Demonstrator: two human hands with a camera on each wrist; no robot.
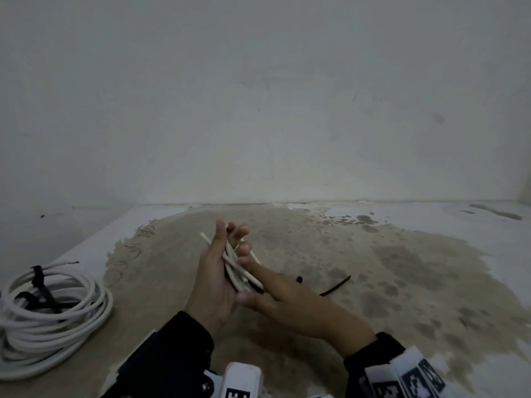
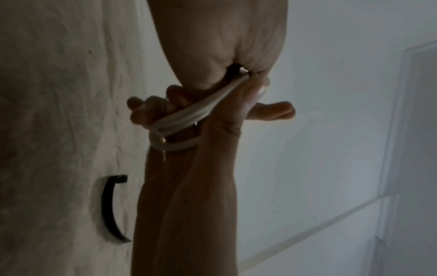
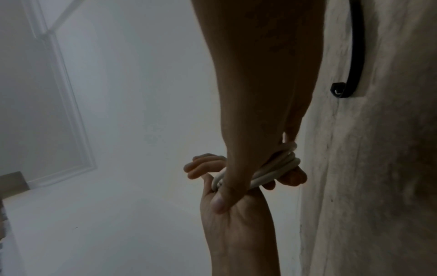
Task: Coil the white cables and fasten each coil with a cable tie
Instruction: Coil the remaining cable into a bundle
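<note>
A small coil of white cable lies in my left hand, whose fingers curl loosely round it above the table. My right hand reaches in from the right and pinches the same coil, thumb on the near side and index finger along its far side. In the left wrist view the coil is squeezed flat between both hands. The right wrist view shows my right thumb pressed over the coil into my left palm. A loose black cable tie lies curved on the table just right of my hands.
A large bundle of white cable coils with black ties on them sits at the table's left front. The stained table top runs back to a pale wall. The table's left edge slants near that bundle.
</note>
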